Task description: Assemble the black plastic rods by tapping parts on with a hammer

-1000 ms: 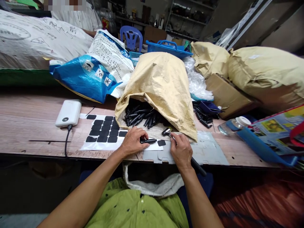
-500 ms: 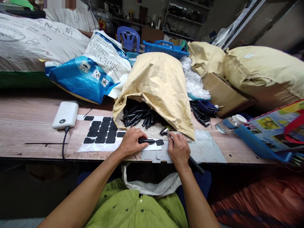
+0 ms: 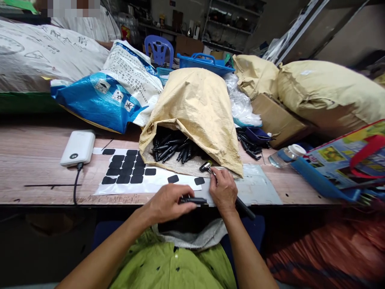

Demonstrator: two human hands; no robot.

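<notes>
My left hand [image 3: 170,204] is closed around a slim black tool [image 3: 196,200] at the table's front edge, its tip pointing right. In my right hand [image 3: 224,188] is a small hammer [image 3: 205,166], metal head to the upper left, black handle end sticking out behind the wrist. Between and beyond the hands lies a white sheet [image 3: 150,186] with rows of black rounded patches [image 3: 123,170]. Behind it, a tan sack [image 3: 198,94] lies with its mouth open, showing several black tool-like pieces [image 3: 171,149].
A white power bank [image 3: 78,147] with a cable sits left. Blue-and-white bag [image 3: 93,96] stands behind it. To the right are a clear bottle [image 3: 285,155], a blue tray [image 3: 325,182], and a cardboard box [image 3: 278,116]. A person in white [image 3: 87,26] is at the back left.
My left hand has drawn the black tool off the sheet toward my body, uncovering a black patch. My right hand keeps the hammer in nearly the same place. The view has shifted slightly.
</notes>
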